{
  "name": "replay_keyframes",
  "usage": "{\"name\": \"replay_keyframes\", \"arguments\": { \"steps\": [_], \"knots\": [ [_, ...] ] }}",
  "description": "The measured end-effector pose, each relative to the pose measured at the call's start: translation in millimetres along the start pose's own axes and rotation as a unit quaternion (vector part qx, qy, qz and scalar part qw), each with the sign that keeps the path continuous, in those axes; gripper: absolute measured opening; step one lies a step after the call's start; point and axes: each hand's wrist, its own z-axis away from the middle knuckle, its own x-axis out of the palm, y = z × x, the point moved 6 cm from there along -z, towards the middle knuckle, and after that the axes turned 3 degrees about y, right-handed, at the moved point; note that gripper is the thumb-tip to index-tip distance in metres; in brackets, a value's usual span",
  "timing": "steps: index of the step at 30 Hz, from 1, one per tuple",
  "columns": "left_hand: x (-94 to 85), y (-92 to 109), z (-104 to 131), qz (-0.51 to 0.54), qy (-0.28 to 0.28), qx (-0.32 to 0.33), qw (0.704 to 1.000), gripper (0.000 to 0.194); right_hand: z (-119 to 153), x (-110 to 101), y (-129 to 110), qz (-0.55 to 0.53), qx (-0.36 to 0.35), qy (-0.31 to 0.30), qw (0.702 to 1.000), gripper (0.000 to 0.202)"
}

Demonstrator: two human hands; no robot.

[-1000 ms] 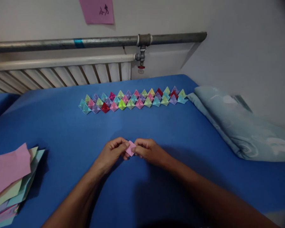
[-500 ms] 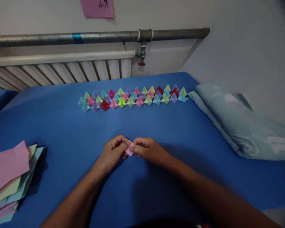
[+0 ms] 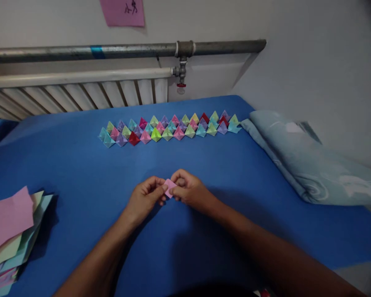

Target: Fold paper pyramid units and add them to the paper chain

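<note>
A small pink folded paper (image 3: 170,187), diamond-shaped, is held between both hands above the blue surface (image 3: 136,165). My left hand (image 3: 149,194) pinches its left corner between thumb and fingers. On the other side, the thumb of my right hand (image 3: 188,187) presses on the paper's front, with the fingers curled behind it. Fingertips hide parts of the paper's edges. Farther back lie rows of folded paper boats (image 3: 156,134) in pink, red, green, yellow, purple and blue, set close together.
At the left lies a stack of coloured paper sheets (image 3: 9,218), pink on top. A folded grey-blue blanket (image 3: 312,165) rests at the right by the wall. Behind are a white radiator (image 3: 111,76), a metal pipe (image 3: 136,50) and a pink note (image 3: 122,12) on the wall.
My right hand has shifted slightly, its fingers rising along the paper's upper edge. More of the pink paper shows now. The whole view has moved a little.
</note>
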Motion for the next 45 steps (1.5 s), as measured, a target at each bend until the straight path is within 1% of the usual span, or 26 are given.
{"name": "replay_keyframes", "arguments": {
  "steps": [1,2,3,4,6,8,11,14,17,20,24,27,32,37,41,45],
  "knots": [
    [-3.8,3,0,-0.045,0.028,0.039,0.998,0.018,-1,-3,0,0.014,-0.003,0.015,1.0,0.018],
    [-7.0,8,1,-0.096,0.055,0.09,0.99,0.015,-2,-6,1,0.034,-0.006,0.027,0.999,0.021],
    [-8.3,14,3,-0.148,0.073,0.148,0.975,0.013,-3,-8,2,0.06,-0.01,0.033,0.998,0.023],
    [-7.4,19,6,-0.192,0.078,0.202,0.957,0.012,-5,-8,2,0.087,-0.017,0.031,0.996,0.023],
    [-0.6,24,10,-0.251,0.049,0.28,0.925,0.015,-7,-7,2,0.136,-0.033,0.014,0.99,0.018],
    [6.6,23,13,-0.284,0.011,0.315,0.906,0.02,-8,-5,2,0.176,-0.044,-0.001,0.983,0.013],
    [14.0,18,14,-0.346,-0.019,0.325,0.88,0.027,-6,-5,-4,0.247,-0.065,-0.001,0.967,0.013],
    [16.9,15,14,-0.406,-0.022,0.326,0.854,0.028,1,-8,-13,0.33,-0.096,-0.007,0.939,0.006],
    [18.2,16,15,-0.432,-0.029,0.334,0.837,0.027,10,-12,-18,0.358,-0.131,-0.024,0.924,0.012],
    [18.7,18,16,-0.437,-0.039,0.342,0.831,0.026,15,-13,-21,0.388,-0.188,-0.044,0.901,0.016],
    [18.1,19,16,-0.446,-0.047,0.345,0.824,0.026,18,-8,-24,0.465,-0.249,-0.08,0.846,0.015],
    [17.3,18,16,-0.45,-0.05,0.344,0.823,0.027,19,-5,-26,0.501,-0.261,-0.104,0.819,0.019],
    [17.2,18,17,-0.46,-0.05,0.351,0.814,0.02,18,-5,-21,0.548,-0.275,-0.104,0.783,0.02],
    [15.8,20,16,-0.468,-0.039,0.35,0.81,0.015,19,-5,-12,0.567,-0.298,-0.098,0.762,0.019],
    [16.4,19,16,-0.471,-0.045,0.355,0.806,0.014,21,-8,-7,0.579,-0.283,-0.087,0.759,0.021],
    [17.1,19,15,-0.481,-0.034,0.361,0.798,0.015,25,-7,-6,0.576,-0.297,-0.065,0.759,0.025]
  ]
}}
